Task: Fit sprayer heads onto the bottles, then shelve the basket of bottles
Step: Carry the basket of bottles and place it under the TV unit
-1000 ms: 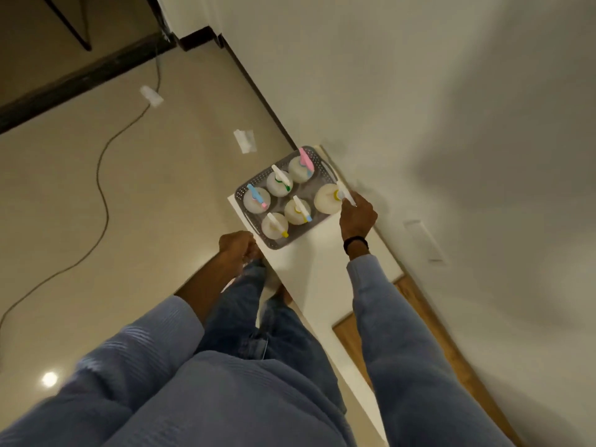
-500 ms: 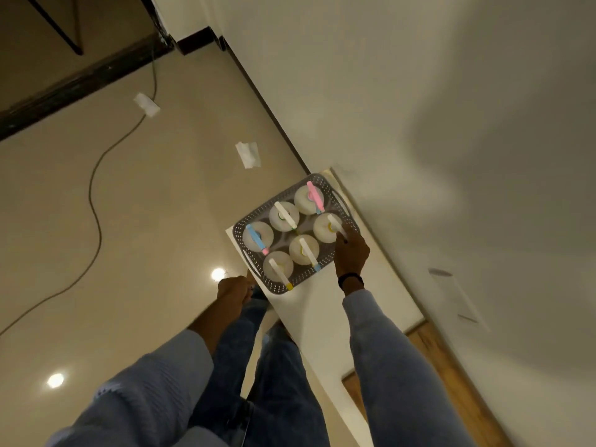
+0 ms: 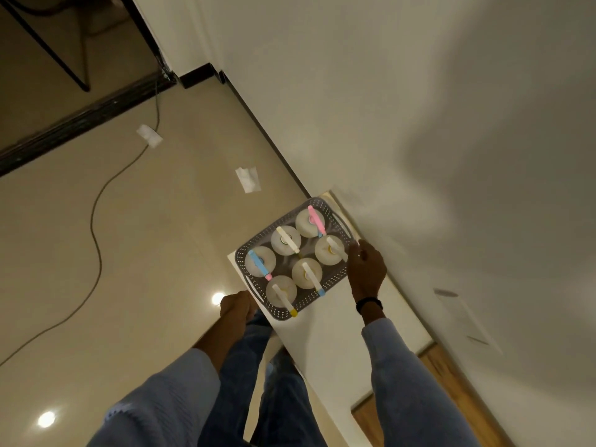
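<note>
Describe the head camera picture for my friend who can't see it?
A grey perforated plastic basket holding six round white bottles, each topped with a slim plastic sprayer head, sits on a white shelf top. The person's right hand is at the basket's right edge, and the left hand is near its closest corner.

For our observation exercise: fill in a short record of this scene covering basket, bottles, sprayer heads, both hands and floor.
Container: grey perforated basket at the end of a white shelf, beside the wall
Contents: six white bottles upright, two rows of three
Fittings: sprayer heads on all six; one pink, one blue, four mostly white
Right: right hand at the basket's right rim, fingers relaxed
Left: left hand by the basket's near corner; grip unclear
Floor: cable, two paper scraps
</note>
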